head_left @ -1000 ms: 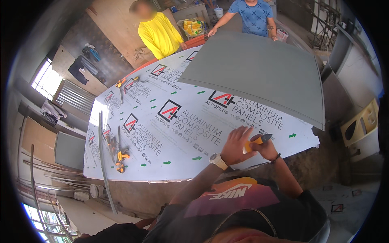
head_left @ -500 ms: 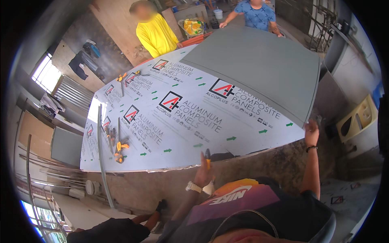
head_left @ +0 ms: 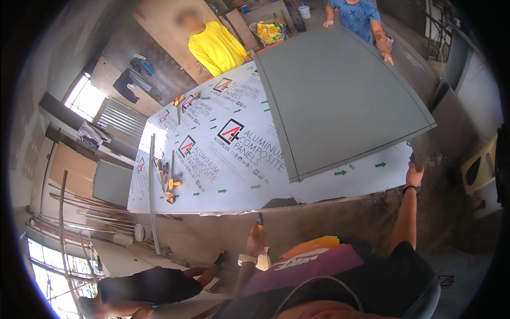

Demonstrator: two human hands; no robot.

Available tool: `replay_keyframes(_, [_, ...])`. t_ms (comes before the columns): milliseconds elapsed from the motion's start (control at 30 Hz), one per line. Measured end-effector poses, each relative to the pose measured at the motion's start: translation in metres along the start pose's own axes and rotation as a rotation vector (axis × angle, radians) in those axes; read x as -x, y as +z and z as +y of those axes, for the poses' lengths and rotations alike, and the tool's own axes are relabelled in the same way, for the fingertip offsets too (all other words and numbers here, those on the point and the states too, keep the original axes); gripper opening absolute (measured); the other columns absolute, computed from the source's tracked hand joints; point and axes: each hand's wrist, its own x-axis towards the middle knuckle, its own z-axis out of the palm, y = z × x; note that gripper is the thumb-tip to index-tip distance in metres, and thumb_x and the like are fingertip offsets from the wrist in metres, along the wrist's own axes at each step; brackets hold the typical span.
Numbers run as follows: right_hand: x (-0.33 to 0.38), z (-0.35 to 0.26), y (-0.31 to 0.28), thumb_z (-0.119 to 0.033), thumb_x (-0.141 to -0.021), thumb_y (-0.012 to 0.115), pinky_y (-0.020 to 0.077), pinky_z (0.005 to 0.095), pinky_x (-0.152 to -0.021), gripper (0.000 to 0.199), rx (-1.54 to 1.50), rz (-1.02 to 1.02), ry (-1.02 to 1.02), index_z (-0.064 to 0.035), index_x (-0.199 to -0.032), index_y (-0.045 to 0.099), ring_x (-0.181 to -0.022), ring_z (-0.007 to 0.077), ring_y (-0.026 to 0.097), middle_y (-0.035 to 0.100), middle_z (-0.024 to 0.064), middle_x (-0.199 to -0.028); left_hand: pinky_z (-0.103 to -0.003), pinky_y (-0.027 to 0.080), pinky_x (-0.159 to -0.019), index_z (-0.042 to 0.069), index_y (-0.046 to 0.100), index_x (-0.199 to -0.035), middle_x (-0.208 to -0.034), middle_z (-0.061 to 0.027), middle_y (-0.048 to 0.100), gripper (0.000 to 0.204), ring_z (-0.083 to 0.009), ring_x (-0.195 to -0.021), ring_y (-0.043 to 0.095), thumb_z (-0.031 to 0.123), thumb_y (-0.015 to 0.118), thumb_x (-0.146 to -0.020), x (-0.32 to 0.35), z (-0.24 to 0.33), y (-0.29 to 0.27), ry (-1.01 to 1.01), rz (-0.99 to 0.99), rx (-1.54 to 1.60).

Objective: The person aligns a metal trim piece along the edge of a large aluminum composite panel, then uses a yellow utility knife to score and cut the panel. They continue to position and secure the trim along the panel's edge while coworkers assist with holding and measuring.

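My left hand (head_left: 256, 240), a watch on its wrist, is closed around a yellow-and-black tool that looks like a utility knife (head_left: 260, 222), below the near edge of the white printed panel (head_left: 255, 199). My right hand (head_left: 414, 174), with a dark bracelet, is closed at that panel's near right corner. Something small and dark shows at its fingertips, too unclear to name. On top of the white panel lies a large grey panel (head_left: 345, 101), turned at an angle, its near edge left of my right hand. A co-worker in blue (head_left: 357, 20) has hands at its far edge.
Orange-and-black clamps (head_left: 172, 190) and other tools lie on the white panel's left part, beside a long metal bar (head_left: 153, 191) overhanging the near edge. A person in yellow (head_left: 215, 48) stands at the far side. Another person in black (head_left: 151, 284) is at lower left.
The grey panel has turned and shifted across the white panel, its near edge moving away from my right hand. My left hand, still holding the tool, has drawn back below the panel edge.
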Motion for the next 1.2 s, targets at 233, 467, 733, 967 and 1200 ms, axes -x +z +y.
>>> replay_keyframes(233, [-0.136, 0.042, -0.012, -0.031, -0.088, 0.075, 0.0466, 0.0425, -0.109, 0.062, 0.009, -0.059, 0.033, 0.0074, -0.135, 0.061, -0.131, 0.0381, 0.06, 0.065, 0.0235, -0.139, -0.043, 0.053, -0.079, 0.004, 0.059, -0.135, -0.097, -0.0142, 0.07, 0.053, -0.0242, -0.084, 0.066, 0.05, 0.051, -0.108, 0.069, -0.059, 0.048, -0.471, -0.192, 0.005])
replay_keyframes(467, [-0.223, -0.008, 0.033, -0.054, -0.091, 0.061, 0.0425, 0.049, -0.114, 0.075, 0.713, -0.137, -0.019, -0.0081, -0.15, 0.053, -0.137, 0.0397, 0.054, 0.059, 0.0233, -0.145, -0.043, 0.053, -0.079, 0.004, 0.059, -0.134, -0.097, -0.0144, 0.07, 0.056, -0.0246, -0.085, 0.067, 0.052, 0.049, -0.107, 0.143, -0.102, 0.076, -0.571, -0.326, -0.113])
replay_keyframes(733, [-0.247, -0.045, 0.034, -0.058, -0.092, 0.059, 0.0267, 0.0589, -0.124, 0.083, 0.947, -0.283, 0.009, -0.0237, -0.164, 0.034, -0.157, 0.0313, 0.027, 0.031, 0.001, -0.171, -0.043, 0.053, -0.079, 0.003, 0.06, -0.133, -0.096, -0.0147, 0.07, 0.059, -0.0251, -0.085, 0.067, 0.054, 0.047, -0.107, 0.138, -0.078, 0.073, -0.606, -0.352, -0.163])
replay_keyframes(967, [-0.278, -0.057, 0.029, -0.069, -0.092, 0.055, 0.0219, 0.067, -0.122, 0.088, 0.943, -0.272, 0.146, -0.0249, -0.164, 0.034, -0.157, 0.0332, 0.025, 0.032, 0.0047, -0.17, -0.043, 0.053, -0.08, 0.002, 0.061, -0.132, -0.096, -0.015, 0.07, 0.062, -0.0255, -0.085, 0.068, 0.057, 0.045, -0.107, 0.107, -0.045, 0.08, -0.62, -0.329, -0.168])
replay_keyframes(1200, [-0.306, 0.004, 0.024, -0.064, -0.097, 0.054, 0.0358, 0.0595, -0.118, 0.084, 0.832, -0.365, 0.084, -0.0146, -0.162, 0.037, -0.147, 0.0413, 0.042, 0.044, 0.0148, -0.162, -0.043, 0.053, -0.08, 0.002, 0.062, -0.131, -0.095, -0.0152, 0.07, 0.065, -0.0259, -0.086, 0.069, 0.059, 0.044, -0.107, 0.124, -0.048, 0.084, -0.654, -0.376, -0.182])
